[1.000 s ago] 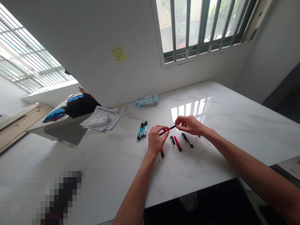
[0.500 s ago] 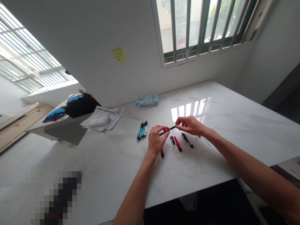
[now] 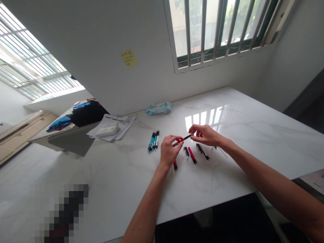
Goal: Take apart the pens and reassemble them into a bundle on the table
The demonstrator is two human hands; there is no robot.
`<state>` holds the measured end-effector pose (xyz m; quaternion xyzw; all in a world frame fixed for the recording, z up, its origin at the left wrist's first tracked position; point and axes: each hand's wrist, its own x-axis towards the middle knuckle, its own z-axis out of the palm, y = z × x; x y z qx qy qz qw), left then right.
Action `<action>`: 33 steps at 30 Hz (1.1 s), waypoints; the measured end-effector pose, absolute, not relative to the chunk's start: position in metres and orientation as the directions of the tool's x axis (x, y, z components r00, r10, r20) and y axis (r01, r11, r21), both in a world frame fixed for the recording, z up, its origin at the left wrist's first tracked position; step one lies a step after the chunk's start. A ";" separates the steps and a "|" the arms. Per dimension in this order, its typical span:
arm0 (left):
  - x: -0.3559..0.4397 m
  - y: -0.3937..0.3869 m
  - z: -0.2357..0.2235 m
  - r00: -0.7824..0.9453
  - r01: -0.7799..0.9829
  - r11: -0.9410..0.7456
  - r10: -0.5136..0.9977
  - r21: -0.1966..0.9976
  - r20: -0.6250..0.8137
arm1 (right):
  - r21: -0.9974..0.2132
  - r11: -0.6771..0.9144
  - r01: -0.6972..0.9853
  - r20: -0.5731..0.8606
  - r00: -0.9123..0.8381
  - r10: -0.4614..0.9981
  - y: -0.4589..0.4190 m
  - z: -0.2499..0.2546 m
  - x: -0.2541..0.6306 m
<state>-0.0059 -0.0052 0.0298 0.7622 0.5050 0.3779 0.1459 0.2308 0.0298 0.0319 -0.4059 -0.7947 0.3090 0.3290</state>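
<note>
Above the tabletop, my left hand pinches a red and black pen between thumb and fingers. My right hand has its thumb and fingertips closed around the pen's upper right end; any small part between them is too small to make out. Under the hands lie pen parts: a red and black barrel with a thin white refill beside it, and short black pieces. Another red and black barrel is partly hidden by my left hand. More black parts rest below my right hand.
Several teal, white and black pens lie in a row left of my left hand. A wet-wipes pack is by the wall. Papers with a white case lie at the left. The table's front edge runs below my forearms.
My right fingers have shifted very slightly at the pen's end, showing a little more of its tip. My left hand and the parts on the table stay put.
</note>
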 end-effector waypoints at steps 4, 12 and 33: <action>-0.006 -0.005 0.030 0.206 0.657 -0.449 0.880 0.606 0.429 | -0.756 0.482 0.442 0.270 -0.460 0.846 0.030 0.032 0.231; -0.005 -0.006 0.031 0.208 0.657 -0.451 0.879 0.604 0.430 | -0.773 0.461 0.435 0.257 -0.451 0.855 0.029 0.033 0.230; -0.011 -0.007 0.023 0.151 0.697 -0.445 0.857 0.562 0.493 | -0.958 0.273 0.087 0.174 -0.578 0.797 0.025 0.028 0.225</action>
